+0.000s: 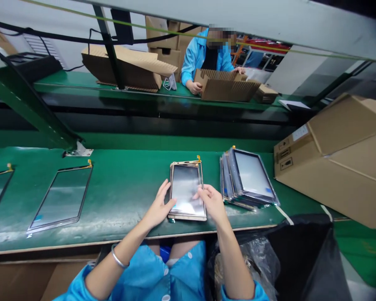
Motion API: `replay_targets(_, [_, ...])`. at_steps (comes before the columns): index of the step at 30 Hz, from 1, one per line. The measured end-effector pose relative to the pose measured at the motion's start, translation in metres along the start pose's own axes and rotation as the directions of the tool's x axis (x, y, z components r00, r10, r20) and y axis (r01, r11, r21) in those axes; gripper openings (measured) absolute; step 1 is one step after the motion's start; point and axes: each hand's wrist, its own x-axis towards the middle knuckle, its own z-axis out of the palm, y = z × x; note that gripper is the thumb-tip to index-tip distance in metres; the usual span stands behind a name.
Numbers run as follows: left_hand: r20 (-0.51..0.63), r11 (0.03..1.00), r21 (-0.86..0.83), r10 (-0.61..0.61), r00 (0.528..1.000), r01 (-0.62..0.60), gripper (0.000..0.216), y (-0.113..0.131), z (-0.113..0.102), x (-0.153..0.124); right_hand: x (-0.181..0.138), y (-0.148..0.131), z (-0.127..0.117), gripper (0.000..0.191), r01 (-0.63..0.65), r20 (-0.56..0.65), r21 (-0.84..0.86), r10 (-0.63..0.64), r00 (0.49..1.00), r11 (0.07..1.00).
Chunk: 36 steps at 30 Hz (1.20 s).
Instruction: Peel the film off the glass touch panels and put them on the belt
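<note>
In front of me on the green bench lies a small stack of touchscreen panels (186, 184), with dark frames and a yellow ribbon tab at the top. My left hand (158, 207) rests against the stack's left edge, fingers stretched out and thumb on the lower left of the top panel. Over the right edge, my right hand (211, 202) has thumb and fingers drawn together. Whatever lies between those fingertips is too small to make out. A taller pile of film-covered panels (252, 173) stands to the right of my right hand.
Single panels (64, 196) lie to the left. A large cardboard box (335, 154) stands at the right, with a black bag (303, 251) below. A green post (34, 104) rises at the left. Across the bench a person (192, 58) handles a cardboard divider (228, 88).
</note>
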Motion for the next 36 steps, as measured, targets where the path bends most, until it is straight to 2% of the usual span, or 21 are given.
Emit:
replay_targets(2, [-0.019, 0.998, -0.064, 0.016, 1.000, -0.017, 0.076, 0.010, -0.003, -0.007, -0.015, -0.009, 0.005, 0.039, 0.010, 0.026, 0.024, -0.011, 1.000, 1.000])
replay_targets(3, [0.015, 0.990, -0.144, 0.002, 1.000, 0.000, 0.076, 0.015, -0.004, -0.012, -0.024, -0.012, 0.006, 0.038, 0.006, 0.050, 0.037, -0.008, 0.999, 0.999])
replay_targets(5, [0.179, 0.929, -0.350, -0.061, 0.982, 0.122, 0.068, 0.027, -0.008, -0.024, -0.042, -0.015, 0.005, 0.035, -0.016, 0.153, 0.073, 0.005, 0.988, 0.997])
replay_targets(7, [0.368, 0.830, -0.472, -0.120, 0.922, 0.296, 0.055, 0.038, -0.011, -0.037, -0.053, -0.016, -0.001, 0.036, -0.039, 0.287, 0.147, -0.005, 0.958, 0.988])
replay_targets(9, [0.465, 0.792, -0.468, -0.158, 0.871, 0.393, 0.045, 0.045, -0.014, -0.050, -0.052, -0.019, -0.009, 0.045, -0.090, 0.350, 0.246, -0.001, 0.937, 0.965])
replay_targets(12, [0.502, 0.813, -0.396, -0.198, 0.842, 0.427, 0.039, 0.049, -0.020, -0.063, -0.036, -0.030, -0.024, 0.059, -0.222, 0.347, 0.318, 0.105, 0.932, 0.922])
replay_targets(14, [0.516, 0.835, -0.346, -0.211, 0.830, 0.428, 0.039, 0.049, -0.025, -0.067, -0.025, -0.040, -0.031, 0.058, -0.273, 0.378, 0.267, 0.160, 0.912, 0.924])
replay_targets(16, [0.535, 0.845, -0.316, -0.218, 0.817, 0.432, 0.038, 0.047, -0.028, -0.070, -0.021, -0.049, -0.034, 0.057, -0.254, 0.412, 0.178, 0.162, 0.897, 0.951])
replay_targets(19, [0.542, 0.840, -0.303, -0.236, 0.807, 0.449, 0.038, 0.047, -0.030, -0.071, -0.030, -0.053, -0.032, 0.052, -0.100, 0.366, 0.029, 0.082, 0.927, 0.995])
replay_targets(22, [0.530, 0.829, -0.307, -0.259, 0.807, 0.468, 0.039, 0.052, -0.030, -0.073, -0.044, -0.042, -0.027, 0.041, 0.119, 0.159, -0.137, -0.096, 0.983, 0.983])
replay_targets(24, [0.520, 0.844, -0.273, -0.275, 0.808, 0.462, 0.041, 0.058, -0.031, -0.075, -0.050, -0.031, -0.028, 0.036, 0.221, 0.073, -0.240, -0.209, 0.975, 0.945])
replay_targets(25, [0.516, 0.860, -0.235, -0.286, 0.808, 0.454, 0.041, 0.061, -0.033, -0.075, -0.051, -0.027, -0.029, 0.035, 0.266, 0.096, -0.291, -0.249, 0.964, 0.919])
replay_targets(28, [0.521, 0.903, -0.083, -0.322, 0.791, 0.422, 0.041, 0.071, -0.040, -0.078, -0.049, -0.031, -0.032, 0.030, 0.419, 0.301, -0.416, -0.313, 0.901, 0.807])
replay_targets(33, [0.578, 0.922, 0.179, -0.382, 0.722, 0.344, 0.041, 0.088, -0.047, -0.081, -0.043, -0.073, -0.021, 0.013, 0.606, 0.507, -0.406, -0.384, 0.772, 0.684])
replay_targets(36, [0.583, 0.920, 0.258, -0.391, 0.713, 0.294, 0.041, 0.095, -0.048, -0.082, -0.043, -0.094, -0.012, 0.012, 0.688, 0.626, -0.417, -0.361, 0.691, 0.594])
